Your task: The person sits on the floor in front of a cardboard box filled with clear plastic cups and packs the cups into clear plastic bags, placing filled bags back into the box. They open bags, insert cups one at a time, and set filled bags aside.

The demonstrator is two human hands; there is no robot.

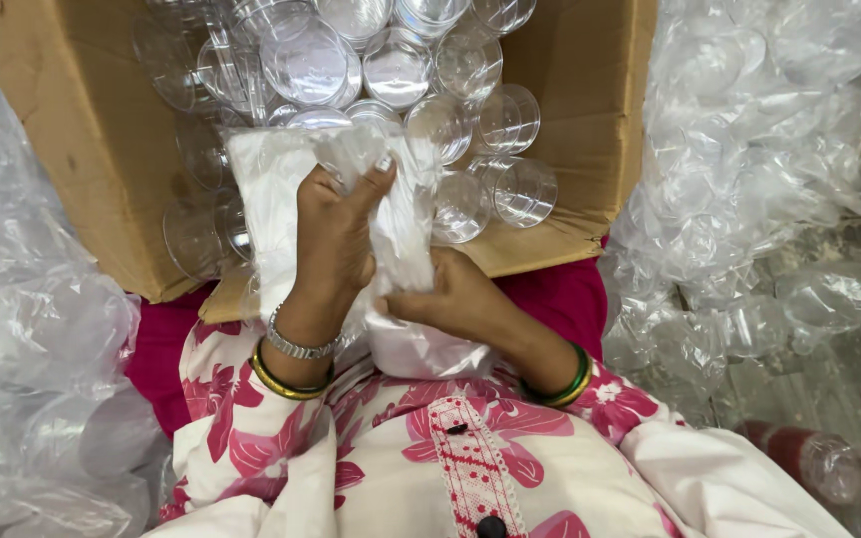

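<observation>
Right, I'm looking straight down and I have a clear plastic bag [391,239] up in front of my chest, over the near edge of the box [82,149]. My left hand [336,234] has it from the front: the thumb lies pressed across the crumpled top of the bag, its painted nail showing, and the fingers curl round behind the film, so that hand is clamped on the bag. My right hand [455,299] is lower, at the bag's bottom right, the thumb pinching the film from the side and the fingers closed under it. So the bag sits between both grips, upper part in the left, lower part in the right, its bottom bulging down against my tunic.

What's in the bag I can't really tell; the film is milky and wrinkled. The fingertips of both hands are hidden behind it.

Beyond the hands, the box is full of clear round cups [396,65], lying on their sides and overlapping, hard to count because they're see-through. The box's far part is cut off at the top of the view. Heaps of clear film [749,130] sit well out to my right and more to my left [22,349], with cup shapes dimly showing inside.
</observation>
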